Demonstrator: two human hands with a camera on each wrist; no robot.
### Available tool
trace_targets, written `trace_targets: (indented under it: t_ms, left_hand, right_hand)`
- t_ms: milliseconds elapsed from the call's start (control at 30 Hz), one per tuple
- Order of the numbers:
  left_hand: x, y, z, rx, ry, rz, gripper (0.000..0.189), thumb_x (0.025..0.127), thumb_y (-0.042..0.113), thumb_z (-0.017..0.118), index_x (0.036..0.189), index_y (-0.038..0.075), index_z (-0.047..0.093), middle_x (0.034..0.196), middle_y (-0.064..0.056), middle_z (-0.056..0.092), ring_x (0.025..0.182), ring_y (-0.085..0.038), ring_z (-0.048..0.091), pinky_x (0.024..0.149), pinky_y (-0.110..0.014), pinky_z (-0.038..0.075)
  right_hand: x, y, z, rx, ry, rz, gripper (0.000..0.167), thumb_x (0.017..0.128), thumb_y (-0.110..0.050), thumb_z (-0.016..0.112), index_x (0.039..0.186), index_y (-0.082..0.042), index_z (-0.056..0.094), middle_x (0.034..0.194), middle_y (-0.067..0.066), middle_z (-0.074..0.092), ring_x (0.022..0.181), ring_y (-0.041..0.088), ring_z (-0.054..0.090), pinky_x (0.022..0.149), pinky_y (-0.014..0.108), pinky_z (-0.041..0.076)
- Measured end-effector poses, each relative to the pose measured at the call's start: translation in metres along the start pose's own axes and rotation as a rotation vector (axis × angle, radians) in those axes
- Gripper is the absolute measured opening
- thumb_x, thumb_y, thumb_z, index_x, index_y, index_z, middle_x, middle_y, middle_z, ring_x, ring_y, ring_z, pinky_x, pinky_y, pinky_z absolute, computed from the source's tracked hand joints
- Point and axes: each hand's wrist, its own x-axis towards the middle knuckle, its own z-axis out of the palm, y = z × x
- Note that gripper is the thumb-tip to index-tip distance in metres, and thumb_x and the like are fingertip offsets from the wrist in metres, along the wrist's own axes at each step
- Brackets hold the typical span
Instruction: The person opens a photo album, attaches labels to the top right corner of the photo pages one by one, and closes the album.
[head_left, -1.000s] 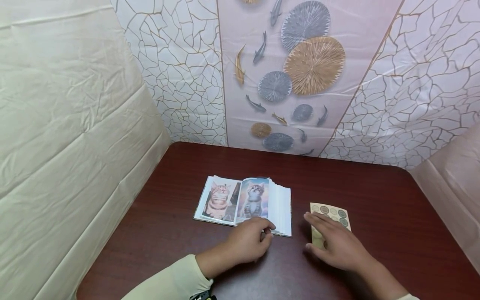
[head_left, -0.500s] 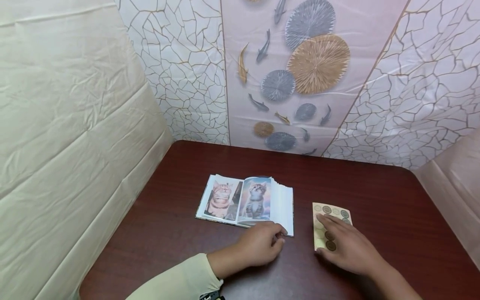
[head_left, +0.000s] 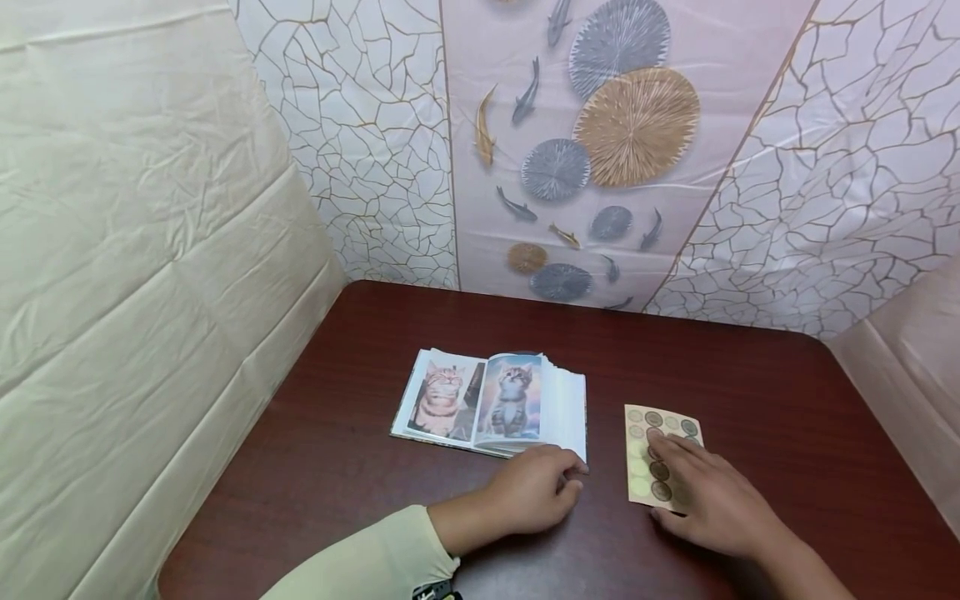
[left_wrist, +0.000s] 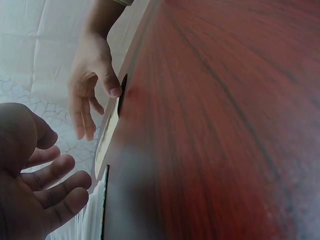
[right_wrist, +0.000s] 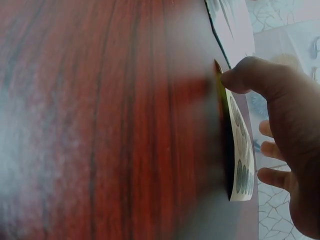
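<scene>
A photo album [head_left: 474, 400] lies spread on the table, with a cat picture on each facing page. My left hand [head_left: 536, 492] hovers at its lower right corner, fingers loosely bent and holding nothing; the left wrist view shows the palm side of this hand [left_wrist: 35, 175]. To the right lies a cream sheet of round stickers [head_left: 645, 458], some dark, some pale yellow, its near edge slightly raised. Over its right part is my right hand [head_left: 712, 496], covering some stickers. In the right wrist view the thumb of my right hand [right_wrist: 295, 115] is at the sheet's edge; contact is unclear.
The dark red-brown wooden table [head_left: 337, 517] carries the album and the sheet. A patterned cloth wall [head_left: 390, 167] rises at the back, and cream fabric [head_left: 150, 292] hangs along the left side.
My left hand has slid right along the album's lower edge. The right hand has moved slightly right, uncovering more of the sheet's left stickers. Album and sheet lie as before.
</scene>
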Motion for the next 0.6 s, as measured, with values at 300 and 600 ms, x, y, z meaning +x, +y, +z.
trace_targets:
  t_ms: [300,600]
  left_hand:
    - [0.007,0.003,0.005,-0.019,-0.010,-0.006,0.018,0.095,0.020,0.069,0.111,0.017,0.074,0.088,0.013,0.066,0.081,0.005,0.056,0.074,-0.013,0.044]
    - [0.016,0.010,0.010,-0.067,-0.050,-0.025,0.018,0.096,0.021,0.068,0.113,0.017,0.074,0.089,0.015,0.066,0.078,0.009,0.054,0.071,-0.009,0.042]
  right_hand:
    - [-0.004,0.005,0.001,-0.021,0.011,0.011,0.102,0.068,-0.044,0.090,0.153,-0.009,0.046,0.139,0.015,0.060,0.127,0.040,0.054,0.094,0.062,0.046]
    - [-0.005,0.008,0.003,-0.022,0.001,0.035,0.087,0.069,-0.040,0.089,0.142,-0.005,0.057,0.140,0.016,0.060,0.127,0.041,0.055,0.097,0.061,0.046]
